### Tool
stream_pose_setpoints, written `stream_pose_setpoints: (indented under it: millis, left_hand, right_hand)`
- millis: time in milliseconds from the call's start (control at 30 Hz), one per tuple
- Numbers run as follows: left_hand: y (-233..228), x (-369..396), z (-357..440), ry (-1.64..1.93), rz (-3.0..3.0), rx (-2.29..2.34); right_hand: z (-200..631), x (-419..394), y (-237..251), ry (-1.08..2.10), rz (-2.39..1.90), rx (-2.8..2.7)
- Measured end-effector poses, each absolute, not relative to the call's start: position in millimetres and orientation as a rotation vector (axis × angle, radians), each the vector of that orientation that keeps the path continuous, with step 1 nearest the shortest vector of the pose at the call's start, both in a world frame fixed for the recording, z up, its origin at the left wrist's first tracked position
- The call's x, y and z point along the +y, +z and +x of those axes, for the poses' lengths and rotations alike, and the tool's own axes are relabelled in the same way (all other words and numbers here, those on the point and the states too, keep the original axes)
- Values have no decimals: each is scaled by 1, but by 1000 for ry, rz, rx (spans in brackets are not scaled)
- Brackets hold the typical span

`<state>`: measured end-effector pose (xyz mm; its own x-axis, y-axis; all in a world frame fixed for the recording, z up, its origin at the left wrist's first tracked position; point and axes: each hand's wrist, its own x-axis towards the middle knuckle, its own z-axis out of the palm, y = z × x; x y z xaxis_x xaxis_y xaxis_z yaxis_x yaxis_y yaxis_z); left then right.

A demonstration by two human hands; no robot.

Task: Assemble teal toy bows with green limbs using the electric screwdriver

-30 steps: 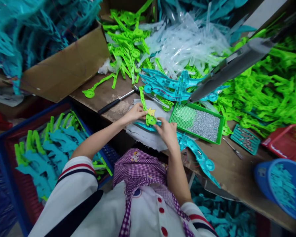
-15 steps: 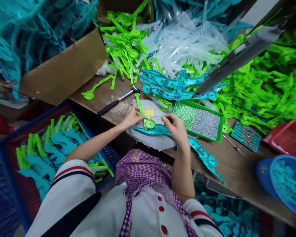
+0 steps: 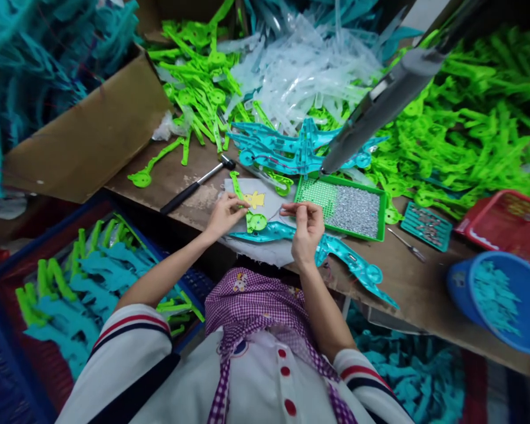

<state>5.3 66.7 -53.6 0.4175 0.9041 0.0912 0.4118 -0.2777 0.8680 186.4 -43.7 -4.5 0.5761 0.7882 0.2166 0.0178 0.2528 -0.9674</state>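
Teal part (image 3: 335,259) lies on cloth (image 3: 265,250) at bench (image 3: 419,294) edge; green arm (image 3: 249,213) on top; left hand (image 3: 223,215) pinches green arm; right hand (image 3: 307,229) fingertips pressed together, pinched thing too small to tell

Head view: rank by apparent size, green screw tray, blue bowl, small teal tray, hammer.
1. blue bowl, nearer the camera, so unsure
2. green screw tray
3. hammer
4. small teal tray
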Motion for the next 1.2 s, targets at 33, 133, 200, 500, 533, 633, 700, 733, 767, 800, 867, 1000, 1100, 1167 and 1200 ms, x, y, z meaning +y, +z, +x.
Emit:
stream_pose_setpoints:
  millis: [33, 133, 200, 500, 533, 633, 700, 733, 767, 800, 867, 1000, 1100, 1167, 1200]
  left_hand:
    - [-53, 66, 6, 765, 1868, 1121]
    - [-55, 65, 6, 726, 1889, 1133]
    - [-56, 65, 5, 706, 1961, 1149]
    - [-36, 59, 8, 533, 2312, 1108]
    - [-34, 59, 10, 482, 2338, 1072]
    - [-33, 60, 15, 343, 2346, 972]
    - [-35, 61, 19, 315, 2318, 964]
    - [-36, 61, 19, 328, 2308, 978]
    - [-37, 61, 20, 357, 2303, 999]
    - [-38, 59, 19, 406, 2297, 1029]
    - [-40, 51, 11, 576, 2264, 1125]
    - [-47, 30, -34, 958, 2108, 1376]
    - [-49, 13, -73, 1077, 2029, 1582]
    - [-48, -2, -85, 1113, 2042, 1651]
    - [-46, -11, -84, 1115, 2046, 1656]
  right_hand:
    - [188, -45, -5, 561, -1232, -832]
    - [194, -52, -10, 390, -1325, -950]
    - [198, -57, -15, 335, -1388, -1034]
    - [205, -56, -18, 300, -1490, -1100]
    - [206, -56, -18, 324, -1492, -1115]
    - [207, -56, -16, 383, -1430, -1057]
    - [201, -53, -14, 335, -1391, -1024]
    - [196, -50, -12, 289, -1389, -1069]
    - [191, -46, -11, 245, -1398, -1182]
    - [186, -43, -9, 213, -1411, -1352]
    - [181, -41, -8, 202, -1447, -1745]
    - [208, -76, -12, 166, -1662, -1951]
    - [247, -128, -23, 39, -1922, -1796]
    - [267, -156, -34, -6, -2088, -1712]
    - [273, -164, -39, -7, -2143, -1683]
